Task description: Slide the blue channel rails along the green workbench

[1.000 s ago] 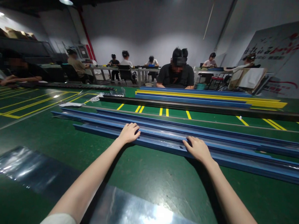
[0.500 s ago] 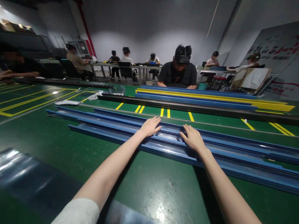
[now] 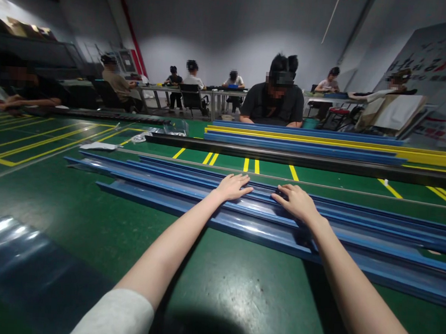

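Several long blue channel-shaped profiles (image 3: 156,204) lie side by side across the green table (image 3: 209,267). My left hand (image 3: 232,186) rests palm down on the farther profiles, fingers stretched out over their edges. To its right, my right hand (image 3: 297,202) lies over the same profiles, with its fingers extended and thumb apart. Neither hand is wrapped round a profile. The fingertips of the right hand are partly lost against the dark blue surface.
Beyond the profiles runs a long black bar (image 3: 254,153), with yellow strips (image 3: 323,141) and more blue ones behind. A transparent plastic sheet (image 3: 31,271) lies at the lower left. A person (image 3: 272,102) sits across the table; others sit farther back.
The view has shifted a little. Both hands appear slightly farther right, still flat over the blue profiles. The plastic at the bottom middle no longer shows; a dark shadow is there.
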Demonstrator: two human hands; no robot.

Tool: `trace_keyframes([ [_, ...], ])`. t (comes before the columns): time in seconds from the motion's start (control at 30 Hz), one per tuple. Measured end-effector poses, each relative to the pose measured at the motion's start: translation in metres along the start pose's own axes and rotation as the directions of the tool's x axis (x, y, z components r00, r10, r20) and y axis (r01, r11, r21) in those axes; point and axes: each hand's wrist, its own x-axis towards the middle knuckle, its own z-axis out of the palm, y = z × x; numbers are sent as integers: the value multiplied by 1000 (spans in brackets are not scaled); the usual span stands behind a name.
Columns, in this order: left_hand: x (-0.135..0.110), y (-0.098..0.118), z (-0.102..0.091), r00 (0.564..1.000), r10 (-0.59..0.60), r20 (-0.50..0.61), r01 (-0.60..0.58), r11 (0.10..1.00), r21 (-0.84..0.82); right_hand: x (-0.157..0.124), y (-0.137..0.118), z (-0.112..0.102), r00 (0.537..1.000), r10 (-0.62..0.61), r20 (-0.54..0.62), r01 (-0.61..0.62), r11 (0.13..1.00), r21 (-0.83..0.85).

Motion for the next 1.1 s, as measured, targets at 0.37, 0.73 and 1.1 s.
trace_keyframes([
  [0.37, 21, 4, -17, 974, -222, 37, 219, 973, 73, 19, 6, -9, 966, 185, 180, -167, 980, -113],
  [0.73, 20, 12, -24, 979, -203, -28, 204, 967, 153, 17, 10, -18, 975, 169, 147, -137, 969, -205],
  [1.1, 5, 32, -98, 952, -84, -294, 154, 962, 226, -2, -1, -89, 978, 156, -140, -189, 946, -264],
])
